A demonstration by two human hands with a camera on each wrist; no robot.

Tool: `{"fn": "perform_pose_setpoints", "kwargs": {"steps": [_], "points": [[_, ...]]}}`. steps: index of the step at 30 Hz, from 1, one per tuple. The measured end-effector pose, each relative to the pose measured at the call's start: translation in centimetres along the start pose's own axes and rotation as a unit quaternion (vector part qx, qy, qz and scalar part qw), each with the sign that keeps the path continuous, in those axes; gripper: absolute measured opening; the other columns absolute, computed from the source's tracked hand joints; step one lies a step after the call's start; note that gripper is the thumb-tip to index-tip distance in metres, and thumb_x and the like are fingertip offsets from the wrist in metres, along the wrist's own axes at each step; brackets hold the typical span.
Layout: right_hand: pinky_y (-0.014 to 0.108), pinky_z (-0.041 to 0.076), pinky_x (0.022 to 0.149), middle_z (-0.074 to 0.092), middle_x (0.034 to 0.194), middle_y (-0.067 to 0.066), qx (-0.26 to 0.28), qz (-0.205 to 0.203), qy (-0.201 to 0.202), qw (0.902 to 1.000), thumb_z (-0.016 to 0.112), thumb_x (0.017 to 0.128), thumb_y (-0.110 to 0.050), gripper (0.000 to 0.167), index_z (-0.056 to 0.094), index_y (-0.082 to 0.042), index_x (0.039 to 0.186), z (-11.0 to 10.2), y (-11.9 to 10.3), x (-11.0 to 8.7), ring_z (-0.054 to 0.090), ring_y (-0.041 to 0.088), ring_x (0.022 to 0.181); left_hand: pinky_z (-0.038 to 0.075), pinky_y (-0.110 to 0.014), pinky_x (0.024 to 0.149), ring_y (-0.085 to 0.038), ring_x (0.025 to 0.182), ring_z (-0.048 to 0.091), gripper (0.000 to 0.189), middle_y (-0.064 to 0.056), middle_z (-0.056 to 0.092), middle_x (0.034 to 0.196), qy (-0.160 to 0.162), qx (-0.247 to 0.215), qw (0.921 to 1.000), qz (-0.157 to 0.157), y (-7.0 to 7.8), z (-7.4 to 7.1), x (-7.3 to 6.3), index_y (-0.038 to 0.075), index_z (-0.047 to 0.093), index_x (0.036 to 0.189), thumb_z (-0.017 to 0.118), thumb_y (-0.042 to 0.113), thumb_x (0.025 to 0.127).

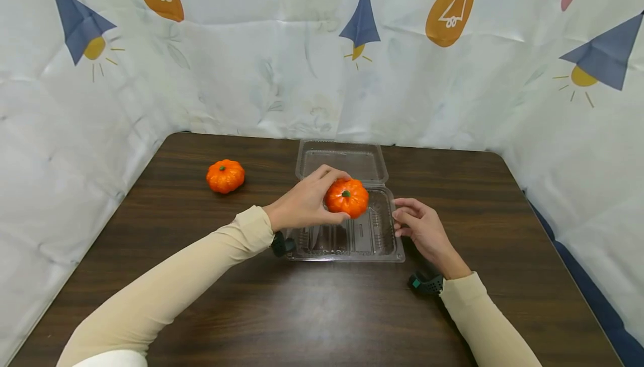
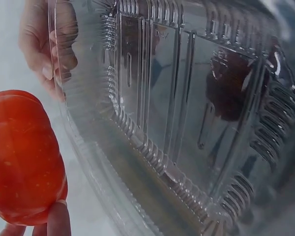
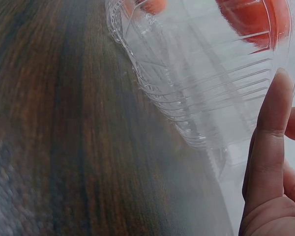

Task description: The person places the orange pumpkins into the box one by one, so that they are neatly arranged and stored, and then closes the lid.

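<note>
Table (image 3: 64,128) fills left side: dark brown, streaked grain, pale glare low left. Box (image 3: 206,81) across upper middle, clear plastic, tilted in frame, wall closely ribbed. Pumpkin (image 3: 255,19) at top right, orange-red, part out of frame, seen through the plastic; whether inside the box or above it, cannot tell. Small orange-pink patch at top edge, too blurred to name. Right hand (image 3: 273,172) at lower right: one digit straight, tip at the box's rim, other fingers partly cut off by frame edge.
</note>
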State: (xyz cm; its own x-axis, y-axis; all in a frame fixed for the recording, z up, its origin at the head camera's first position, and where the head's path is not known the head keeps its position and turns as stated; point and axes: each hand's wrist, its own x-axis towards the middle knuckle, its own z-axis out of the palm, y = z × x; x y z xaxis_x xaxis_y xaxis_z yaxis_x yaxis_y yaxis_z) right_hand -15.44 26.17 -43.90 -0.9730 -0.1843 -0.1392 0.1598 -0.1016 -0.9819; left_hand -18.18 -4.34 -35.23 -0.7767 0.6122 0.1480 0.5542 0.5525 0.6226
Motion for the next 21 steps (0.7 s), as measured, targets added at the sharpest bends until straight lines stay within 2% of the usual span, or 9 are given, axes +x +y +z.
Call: {"fn": "perform_pose_setpoints", "kwargs": {"steps": [11, 21], "points": [[0.022, 0.062, 0.065, 0.073, 0.089, -0.007, -0.009, 0.009, 0.008, 0.9999, 0.066, 0.101, -0.008, 0.030, 0.058, -0.002, 0.129, -0.1, 0.0, 0.2, 0.064, 0.009, 0.070, 0.060, -0.034, 0.095, -0.020, 0.114, 0.062, 0.070, -0.004, 0.052, 0.136, -0.055, 0.012, 0.9983, 0.015, 0.4, 1.0, 1.5, 0.018, 0.053, 0.142, 0.083, 0.037, 0.081], [0.023, 0.063, 0.066, 0.073, 0.090, -0.008, -0.009, 0.016, 0.007, 0.9998, 0.064, 0.101, -0.007, 0.033, 0.055, 0.000, 0.132, -0.1, -0.1, 0.1, 0.065, 0.009, 0.070, 0.059, -0.034, 0.096, -0.022, 0.113, 0.062, 0.072, -0.005, 0.051, 0.139, -0.091, 0.015, 0.9957, 0.006, 0.3, 1.9, 2.6, 0.018, 0.052, 0.144, 0.083, 0.037, 0.081]]}}
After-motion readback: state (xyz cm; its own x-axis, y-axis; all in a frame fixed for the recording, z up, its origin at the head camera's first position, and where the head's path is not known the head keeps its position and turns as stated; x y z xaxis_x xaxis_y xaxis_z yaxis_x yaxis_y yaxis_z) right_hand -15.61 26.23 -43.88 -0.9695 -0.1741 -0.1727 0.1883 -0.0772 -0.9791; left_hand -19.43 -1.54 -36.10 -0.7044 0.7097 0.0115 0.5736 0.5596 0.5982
